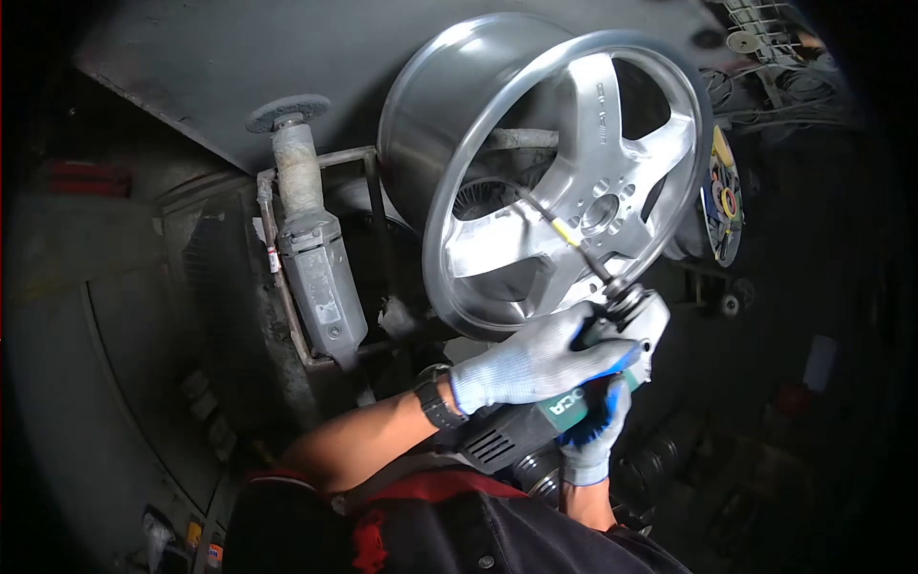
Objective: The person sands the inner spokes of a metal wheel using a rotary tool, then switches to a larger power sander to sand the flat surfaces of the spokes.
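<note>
My left hand (540,359), in a white and blue work glove with a black watch at the wrist, wraps over the head end of a green and black angle grinder (564,409). Lower down, my right hand (598,435), gloved the same way, grips the grinder's body from the other side. A thin disc (564,232), seen nearly edge-on, juts from the tool's spindle and overlaps the face of a silver alloy wheel (590,105). That wheel stands tilted, its spokes facing my hands; one spoke looks brighter and smoother near the disc.
Left of the wheel, a grey power tool (323,287) with a round disc (287,113) on top rests against a metal frame (373,191). Discs (724,201) hang in a stack at the right. A wire rack (755,38) with coiled wires is at the upper right.
</note>
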Available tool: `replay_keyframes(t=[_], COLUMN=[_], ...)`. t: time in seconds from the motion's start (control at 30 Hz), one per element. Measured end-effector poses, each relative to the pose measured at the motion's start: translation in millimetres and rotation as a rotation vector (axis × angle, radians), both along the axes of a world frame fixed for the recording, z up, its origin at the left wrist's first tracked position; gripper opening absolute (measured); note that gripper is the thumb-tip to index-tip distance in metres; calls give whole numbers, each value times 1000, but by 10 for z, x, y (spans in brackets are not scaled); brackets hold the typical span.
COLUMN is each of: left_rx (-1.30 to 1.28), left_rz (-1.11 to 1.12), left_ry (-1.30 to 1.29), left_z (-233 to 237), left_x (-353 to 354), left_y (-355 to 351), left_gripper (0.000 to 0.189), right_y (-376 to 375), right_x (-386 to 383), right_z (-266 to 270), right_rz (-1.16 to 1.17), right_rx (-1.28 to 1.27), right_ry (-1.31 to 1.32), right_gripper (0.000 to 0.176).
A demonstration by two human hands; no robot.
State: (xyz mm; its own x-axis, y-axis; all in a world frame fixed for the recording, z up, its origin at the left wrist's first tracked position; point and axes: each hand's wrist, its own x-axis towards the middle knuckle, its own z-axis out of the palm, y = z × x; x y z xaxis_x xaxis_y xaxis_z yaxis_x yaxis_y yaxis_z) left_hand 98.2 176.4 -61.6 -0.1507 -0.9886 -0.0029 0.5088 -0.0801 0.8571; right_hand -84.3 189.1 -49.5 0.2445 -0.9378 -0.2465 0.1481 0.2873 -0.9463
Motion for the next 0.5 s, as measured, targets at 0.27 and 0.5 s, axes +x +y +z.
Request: replay_keyframes(t=[0.27, 0.5], left_rx=[-115, -150], left_rz=[-3, 118], left_ry=[80, 226], left_z=[90, 17], left_x=[-104, -145], left_y=[-456, -493], left_gripper=[50, 42], right_y=[-462, -541], right_x=[57, 111], right_z=[197, 133], right_rz=[-30, -77], right_rx=[-400, -297], right_ry=[435, 255], right_gripper=[44, 56])
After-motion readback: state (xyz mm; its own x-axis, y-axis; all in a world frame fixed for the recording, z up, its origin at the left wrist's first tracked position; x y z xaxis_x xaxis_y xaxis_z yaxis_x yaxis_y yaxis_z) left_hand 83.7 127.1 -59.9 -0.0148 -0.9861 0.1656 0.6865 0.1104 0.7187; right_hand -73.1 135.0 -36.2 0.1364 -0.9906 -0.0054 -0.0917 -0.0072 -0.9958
